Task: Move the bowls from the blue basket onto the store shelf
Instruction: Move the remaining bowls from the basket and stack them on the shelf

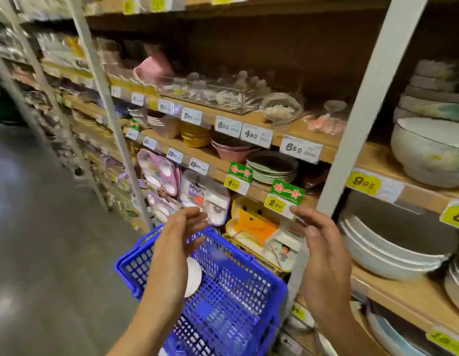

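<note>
Both hands empty, fingers spread; white bowl (192, 277) lies in the blue basket (249, 291), below and just behind the left hand (169, 255); right hand (323, 260) nearer the shelf (408, 296).

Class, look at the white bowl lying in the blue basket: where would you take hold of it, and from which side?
Grip the white bowl by its exposed rim, coming from above through the open top of the blue basket. It seems to lean on the left wall, partly hidden by the left hand, so that hand is nearest.
</note>
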Available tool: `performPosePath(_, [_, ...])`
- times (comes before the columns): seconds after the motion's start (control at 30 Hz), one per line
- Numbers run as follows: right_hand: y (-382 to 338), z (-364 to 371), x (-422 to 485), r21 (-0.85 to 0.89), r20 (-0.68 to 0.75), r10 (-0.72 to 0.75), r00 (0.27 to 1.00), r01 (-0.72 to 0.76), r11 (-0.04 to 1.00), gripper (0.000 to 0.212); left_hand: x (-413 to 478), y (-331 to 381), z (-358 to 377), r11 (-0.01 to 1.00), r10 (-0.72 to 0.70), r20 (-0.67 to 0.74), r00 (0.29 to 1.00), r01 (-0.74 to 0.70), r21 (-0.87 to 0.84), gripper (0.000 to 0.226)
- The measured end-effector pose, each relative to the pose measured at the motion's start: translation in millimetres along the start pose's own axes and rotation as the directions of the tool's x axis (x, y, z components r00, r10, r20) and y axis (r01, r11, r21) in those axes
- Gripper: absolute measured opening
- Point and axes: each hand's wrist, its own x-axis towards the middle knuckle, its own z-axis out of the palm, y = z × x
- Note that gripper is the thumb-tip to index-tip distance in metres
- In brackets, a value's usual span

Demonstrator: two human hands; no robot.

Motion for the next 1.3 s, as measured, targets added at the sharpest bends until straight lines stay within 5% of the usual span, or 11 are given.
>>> performPosePath(0.33, [107, 150, -99, -0.224, 0.063, 0.534, 0.843, -0.509, 0.831, 0.026, 32, -23, -180, 0.919, -0.127, -0.021, 0.992, 0.126, 0.374, 0.029])
performPosePath(0.67, [180, 214, -122, -0.585, 0.162, 0.711, 0.685, -0.513, 0.628, 0.018, 90, -62, -245, 0.807, -0.323, -0.068, 0.944, 0.312, 0.501, 0.027])
performPosePath(0.9, [276, 246, -116, -0.487, 0.054, 0.911, 0.410, -0.786, 0.382, 0.033, 174, -108, -230, 0.681, -0.438, -0.020, 0.899, 0.347, 0.645, 0.028])
performPosePath(1.3, [353, 265, -115, -0.234, -0.103, 0.993, -0.062, -0.969, -0.085, 0.027, 267, -231, -180, 0.367, -0.660, 0.062, 0.748, 0.249, 0.896, 0.032])
